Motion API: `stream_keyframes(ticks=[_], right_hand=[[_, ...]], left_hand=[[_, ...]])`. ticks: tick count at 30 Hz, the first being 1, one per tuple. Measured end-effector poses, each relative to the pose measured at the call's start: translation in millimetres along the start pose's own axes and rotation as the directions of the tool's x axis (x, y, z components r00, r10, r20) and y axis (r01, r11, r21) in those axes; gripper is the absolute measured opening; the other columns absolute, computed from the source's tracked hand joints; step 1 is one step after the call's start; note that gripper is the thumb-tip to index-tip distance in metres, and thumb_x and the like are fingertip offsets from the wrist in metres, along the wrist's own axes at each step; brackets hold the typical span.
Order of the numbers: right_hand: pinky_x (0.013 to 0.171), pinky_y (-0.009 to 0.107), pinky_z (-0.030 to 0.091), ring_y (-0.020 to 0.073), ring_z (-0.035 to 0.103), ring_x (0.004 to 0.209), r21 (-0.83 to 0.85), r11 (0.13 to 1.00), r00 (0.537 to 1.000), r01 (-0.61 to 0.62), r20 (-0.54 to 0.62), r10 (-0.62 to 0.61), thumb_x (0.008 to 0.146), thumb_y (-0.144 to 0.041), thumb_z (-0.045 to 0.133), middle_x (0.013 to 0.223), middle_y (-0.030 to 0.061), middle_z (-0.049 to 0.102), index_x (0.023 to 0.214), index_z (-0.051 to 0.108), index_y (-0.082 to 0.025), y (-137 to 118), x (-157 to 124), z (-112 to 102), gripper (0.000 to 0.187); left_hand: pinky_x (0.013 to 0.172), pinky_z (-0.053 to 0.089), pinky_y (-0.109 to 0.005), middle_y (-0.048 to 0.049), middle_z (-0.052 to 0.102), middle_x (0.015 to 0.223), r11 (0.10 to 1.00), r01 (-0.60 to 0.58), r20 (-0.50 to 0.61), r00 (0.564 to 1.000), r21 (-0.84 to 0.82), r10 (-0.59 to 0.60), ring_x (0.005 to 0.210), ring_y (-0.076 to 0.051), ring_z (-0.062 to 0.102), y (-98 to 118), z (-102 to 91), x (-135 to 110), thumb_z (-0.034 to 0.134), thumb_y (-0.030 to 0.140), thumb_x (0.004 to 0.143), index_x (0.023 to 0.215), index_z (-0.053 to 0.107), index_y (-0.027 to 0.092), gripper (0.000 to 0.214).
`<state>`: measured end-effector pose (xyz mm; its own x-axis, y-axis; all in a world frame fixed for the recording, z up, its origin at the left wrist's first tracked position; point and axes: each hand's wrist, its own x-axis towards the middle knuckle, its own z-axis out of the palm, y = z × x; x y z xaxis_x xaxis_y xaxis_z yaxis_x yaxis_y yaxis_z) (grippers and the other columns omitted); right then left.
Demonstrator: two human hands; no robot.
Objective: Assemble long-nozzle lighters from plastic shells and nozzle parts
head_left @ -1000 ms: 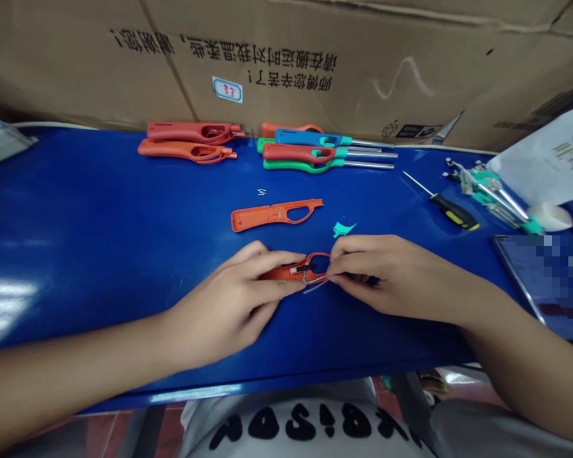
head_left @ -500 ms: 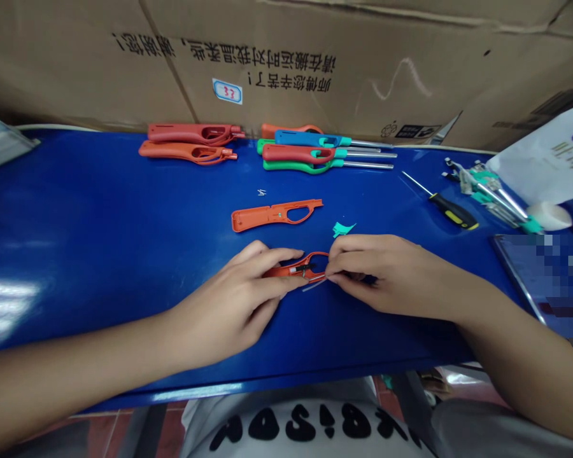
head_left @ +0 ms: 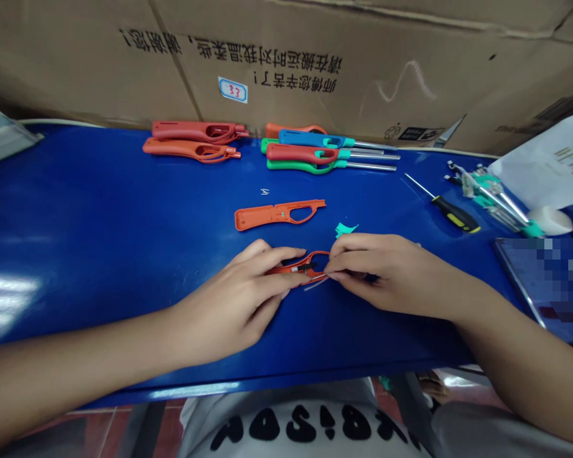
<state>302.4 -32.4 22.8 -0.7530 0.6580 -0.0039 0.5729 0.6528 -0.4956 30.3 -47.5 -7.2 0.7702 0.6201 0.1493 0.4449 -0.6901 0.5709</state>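
Observation:
An orange lighter half-shell [head_left: 286, 270] lies open side up on the table, with a black and white part [head_left: 302, 268] inside it. Over its handle end my left hand [head_left: 248, 292] is closed, fingers and thumb holding it from both sides. My right hand [head_left: 377, 270] pinches at the trigger-loop end, its fingertips closed on a thin clear tube [head_left: 316, 284] that sticks out along the lower edge. Those fingertips hide the far end of the shell. Just beyond the hands lies the matching orange half-shell [head_left: 253, 218], and a small green trigger piece [head_left: 346, 229] sits near my right knuckles.
Tiny screws [head_left: 265, 191] lie on the blue table [head_left: 100, 242]. Along the cardboard box [head_left: 286, 38] are red and orange lighter bodies [head_left: 186, 150] and several assembled lighters [head_left: 300, 153]. A screwdriver [head_left: 456, 213], metal-tube parts [head_left: 501, 197] and a dark-screened device [head_left: 530, 280] occupy the right.
The view has shifted slightly, so the table items appear a little to the right. Both hands keep nearly the same hold on the half-shell and tube.

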Motion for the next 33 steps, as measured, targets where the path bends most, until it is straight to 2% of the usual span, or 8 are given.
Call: stream_keyframes(ticks=[7,17,19,21,23,26,30,33], right_hand=[[0.078,0.029,0.05,0.0158,0.065,0.087,-0.005,0.999,0.999,0.034,-0.009,-0.034,0.1,-0.019,0.052,0.104,0.007,0.068,0.1,0.071,-0.019,2.9,0.4,0.7,0.019],[0.073,0.027,0.047,0.0136,0.064,0.082,0.035,0.998,0.998,0.058,0.011,-0.059,0.1,-0.019,0.054,0.099,0.0052,0.068,0.095,0.072,-0.02,1.5,1.7,-1.7,0.018],[0.073,0.027,0.048,0.0136,0.064,0.081,0.058,0.996,0.998,0.067,-0.004,-0.067,0.099,-0.018,0.054,0.097,0.0049,0.068,0.094,0.071,-0.02,0.7,2.4,-1.8,0.018],[0.07,0.025,0.047,0.0125,0.062,0.077,0.077,0.996,0.996,0.055,-0.073,-0.05,0.098,-0.016,0.055,0.094,0.0041,0.068,0.094,0.07,-0.02,1.5,3.0,-2.7,0.016],[0.065,0.025,0.045,0.0113,0.058,0.07,0.043,0.999,0.981,-0.004,-0.194,0.013,0.095,-0.015,0.056,0.091,0.0032,0.066,0.094,0.067,-0.02,4.9,2.8,-4.8,0.012],[0.062,0.027,0.043,0.0127,0.054,0.068,-0.121,0.974,0.941,-0.194,-0.305,0.15,0.092,-0.02,0.06,0.099,0.0048,0.064,0.104,0.064,-0.02,14.2,0.4,-9.4,0.012],[0.064,0.031,0.044,0.0172,0.057,0.075,-0.243,0.901,0.923,-0.36,-0.231,0.306,0.09,-0.033,0.066,0.111,0.0075,0.061,0.117,0.06,-0.021,27.5,-3.1,-12.1,0.03],[0.065,0.03,0.045,0.0168,0.057,0.076,-0.224,0.898,0.92,-0.38,-0.196,0.34,0.094,-0.036,0.064,0.11,0.0068,0.059,0.113,0.061,-0.022,34.5,-2.5,-9.9,0.024]], left_hand=[[0.098,0.051,-0.041,-0.004,0.05,0.154,1.0,-0.015,0.019,1.0,0.001,0.015,0.11,-0.022,0.05,-0.5,-0.6,0.8,0.048,0.008,0.1,0.142,0.058,0.028,0.047],[0.094,0.052,-0.039,-0.0025,0.045,0.16,1.0,-0.01,0.048,0.999,0.006,0.01,0.104,-0.022,0.049,-1.3,-2.2,1.0,0.048,0.009,0.1,0.144,0.056,0.029,0.049],[0.094,0.052,-0.04,-0.0023,0.045,0.16,1.0,-0.016,0.046,0.999,0.007,0.016,0.104,-0.022,0.049,-2.3,-2.6,1.3,0.048,0.009,0.1,0.143,0.056,0.029,0.049],[0.095,0.052,-0.041,-0.0024,0.046,0.159,1.0,-0.028,0.043,0.999,0.014,0.027,0.105,-0.022,0.05,-3.4,-2.9,1.6,0.047,0.009,0.1,0.143,0.057,0.028,0.048],[0.096,0.051,-0.042,-0.0027,0.048,0.158,0.999,-0.039,0.043,0.998,0.026,0.038,0.105,-0.022,0.05,-4.6,-3.3,1.7,0.046,0.009,0.1,0.143,0.057,0.027,0.047],[0.1,0.05,-0.043,-0.0026,0.049,0.158,0.998,-0.053,0.045,0.998,0.039,0.051,0.113,-0.023,0.051,-6.7,-4.1,1.2,0.045,0.008,0.1,0.143,0.055,0.026,0.048],[0.107,0.049,-0.043,-0.004,0.055,0.153,0.994,-0.084,0.013,0.996,0.062,0.084,0.127,-0.023,0.051,-11.0,-5.4,1.2,0.047,0.009,0.1,0.139,0.058,0.024,0.044],[0.107,0.05,-0.042,-0.006,0.061,0.146,0.989,-0.116,-0.028,0.992,0.092,0.119,0.126,-0.022,0.057,-14.4,-6.3,2.2,0.049,0.011,0.1,0.135,0.061,0.024,0.04]])
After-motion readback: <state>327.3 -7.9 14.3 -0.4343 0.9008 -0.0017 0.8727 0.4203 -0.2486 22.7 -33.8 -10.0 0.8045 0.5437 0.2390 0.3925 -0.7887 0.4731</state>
